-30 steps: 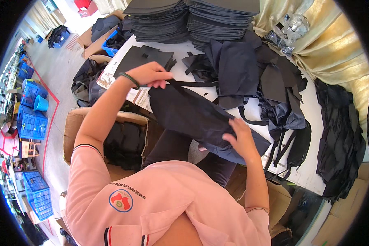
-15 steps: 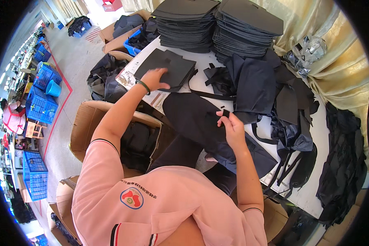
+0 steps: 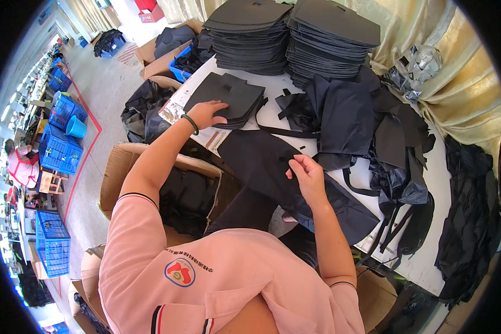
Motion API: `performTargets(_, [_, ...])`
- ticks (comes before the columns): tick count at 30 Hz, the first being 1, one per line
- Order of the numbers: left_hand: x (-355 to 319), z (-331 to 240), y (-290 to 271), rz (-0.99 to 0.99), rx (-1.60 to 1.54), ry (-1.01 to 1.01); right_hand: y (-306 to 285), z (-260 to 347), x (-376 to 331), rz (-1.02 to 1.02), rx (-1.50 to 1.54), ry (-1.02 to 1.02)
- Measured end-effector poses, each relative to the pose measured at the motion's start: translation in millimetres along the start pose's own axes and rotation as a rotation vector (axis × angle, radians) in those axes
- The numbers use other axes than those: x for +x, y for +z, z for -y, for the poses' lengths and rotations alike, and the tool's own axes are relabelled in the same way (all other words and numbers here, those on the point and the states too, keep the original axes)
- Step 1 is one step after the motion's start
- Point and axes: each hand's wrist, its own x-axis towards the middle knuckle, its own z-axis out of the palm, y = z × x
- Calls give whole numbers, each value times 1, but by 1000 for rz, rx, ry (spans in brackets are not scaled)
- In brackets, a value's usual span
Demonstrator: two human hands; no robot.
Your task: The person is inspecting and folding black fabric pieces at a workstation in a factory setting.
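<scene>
My left hand [image 3: 206,114] rests at the near left edge of a short stack of black panels [image 3: 234,94], its fingers stretched flat over the top one. That panel has a small dark square near its far edge. A black fabric piece [image 3: 256,150] with a rounded end lies across the table's near edge and over my lap. Above its middle, my right hand [image 3: 307,175] has thumb and fingers pinched together. What sits in the pinch, if anything, is hidden. Close to these fingertips a small dark patch [image 3: 284,160] shows on the cloth.
Two tall stacks of black panels [image 3: 247,42] [image 3: 331,39] stand at the table's back. Black fabric pieces and straps [image 3: 345,117] cover the right side. An open cardboard box [image 3: 117,172] with black pieces sits left of my lap. Blue crates [image 3: 61,147] line the floor farther left.
My right hand has moved slightly left and down; the small black square that showed in its fingers is out of sight there. My left hand has come down flat on the panel stack.
</scene>
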Motion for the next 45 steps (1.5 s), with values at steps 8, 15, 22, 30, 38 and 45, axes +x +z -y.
performTargets(8, [-2, -116, -82, -360, -579, -223, -12, -1, 12, -335, -225, -290])
performTargets(15, [-19, -225, -107, -130, -756, 1, -19, 18, 11, -418, -235, -406])
performTargets(22, [-13, -232, -100, 56, -768, 321, -39, 5, -8, -460, -273, -404])
performTargets(30, [-17, -221, -76, 168, -880, 187, -51, 0, -25, -356, -388, -485])
performTargets(38, [-14, -217, -76, 327, -940, 520, -63, -16, -23, -214, -172, -447])
performTargets(45, [0, -234, -54, 350, -1101, 212, -64, -1, -23, -156, -591, -520])
